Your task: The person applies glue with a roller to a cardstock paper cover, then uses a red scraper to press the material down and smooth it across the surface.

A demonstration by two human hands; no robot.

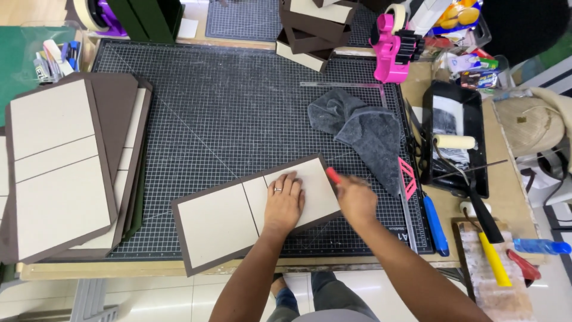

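Left hand [284, 203] flat, fingers spread, on the brown-edged beige board cover [229, 217] at the cutting mat's [226, 113] front edge; right hand [356, 200] grips a small red tool [332, 175] mid-rub; finished-looking covers [62, 167] stacked left

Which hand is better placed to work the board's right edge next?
Probably the right hand: it holds a red tool at that edge, while the left hand lies flat on the board.

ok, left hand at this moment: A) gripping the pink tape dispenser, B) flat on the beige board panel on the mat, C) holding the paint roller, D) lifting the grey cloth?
B: the left hand lies palm down on the beige board panel on the cutting mat, apart from the grey cloth.
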